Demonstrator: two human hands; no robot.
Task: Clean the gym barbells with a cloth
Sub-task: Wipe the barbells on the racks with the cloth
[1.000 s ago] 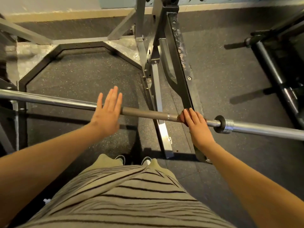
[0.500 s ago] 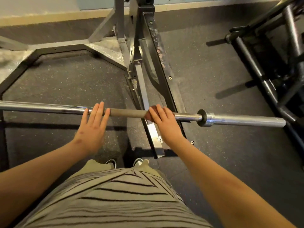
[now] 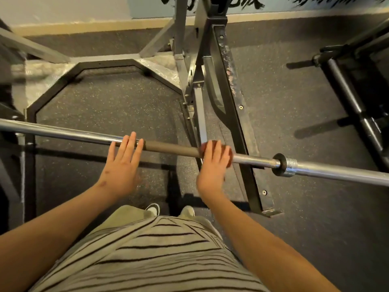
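Crosswise in the head view, the barbell (image 3: 172, 149) is seen in front of the person, apparently borne by the rack (image 3: 224, 85). The left hand (image 3: 123, 165) is laid flat on it, fingers straight, likely for steadying; the reddish cloth (image 3: 230, 155) is pressed onto the barbell under the right hand (image 3: 211, 165), fingers draped nearly straight, not clenched.

The floor (image 3: 117, 106) is dark rubber matting with light speckles. A pale wall (image 3: 63, 7) with a beige skirting strip (image 3: 84, 26) runs along the far edge. A grey steel rack frame (image 3: 227, 85) stands on a tread-plate base (image 3: 160, 68). Black tubular equipment (image 3: 345, 89) stands at the right, its shadows falling leftward.
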